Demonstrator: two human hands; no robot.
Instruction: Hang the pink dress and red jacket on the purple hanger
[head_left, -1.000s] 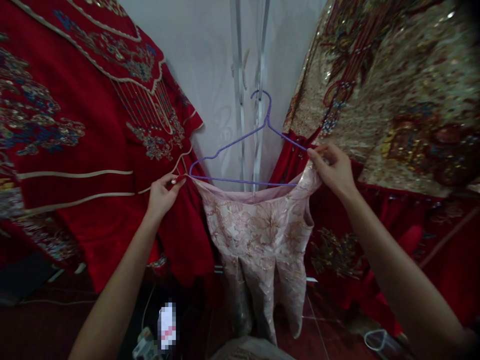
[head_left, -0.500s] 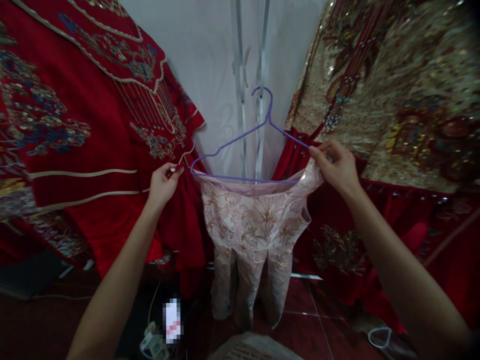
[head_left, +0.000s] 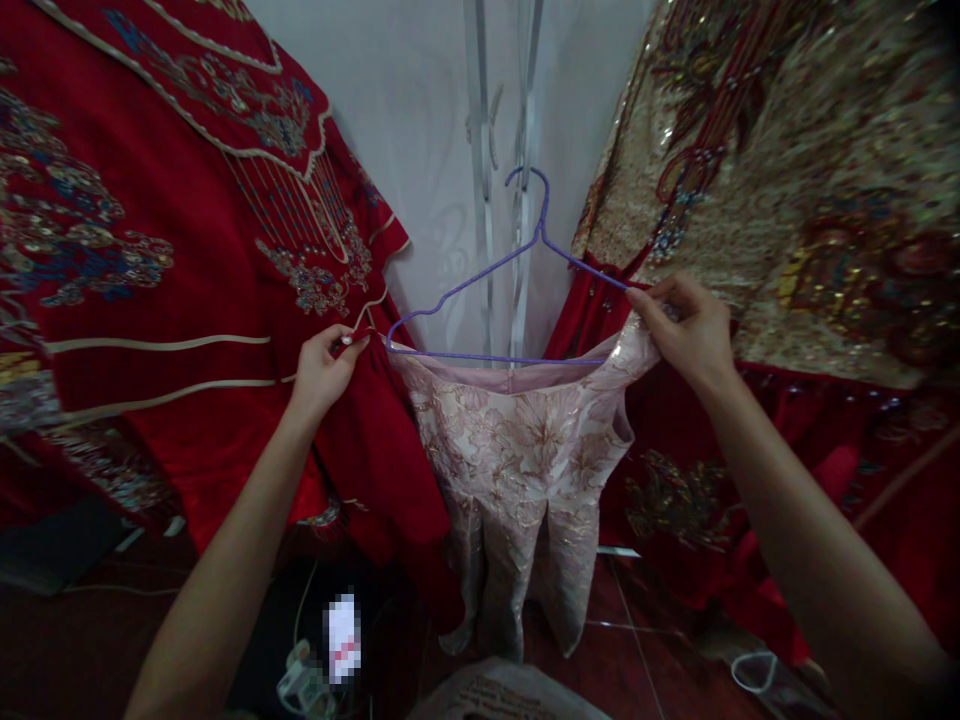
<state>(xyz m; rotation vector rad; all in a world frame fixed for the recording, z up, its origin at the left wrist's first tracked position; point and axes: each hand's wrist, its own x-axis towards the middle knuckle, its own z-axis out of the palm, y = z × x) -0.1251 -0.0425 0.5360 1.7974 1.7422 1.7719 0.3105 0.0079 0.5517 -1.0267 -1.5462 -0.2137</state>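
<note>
A pale pink floral dress [head_left: 521, 450] hangs in front of me from a thin purple wire hanger [head_left: 517, 275]. My left hand [head_left: 322, 370] pinches the dress's left top corner at the hanger's left end. My right hand [head_left: 686, 330] pinches the right top corner together with the hanger's right arm. Both hands hold the dress up at chest height, and its skirt falls toward the dark red floor.
A red embroidered garment [head_left: 150, 250] hangs at the left and a gold sequinned one [head_left: 787, 180] at the right. A white wall with a metal rail [head_left: 480, 150] stands behind. A power strip with cables [head_left: 304, 685] lies on the floor, with a bag [head_left: 510, 700] near my feet.
The dress and hanger shifted slightly right along with my hands. Both pinches stay the same.
</note>
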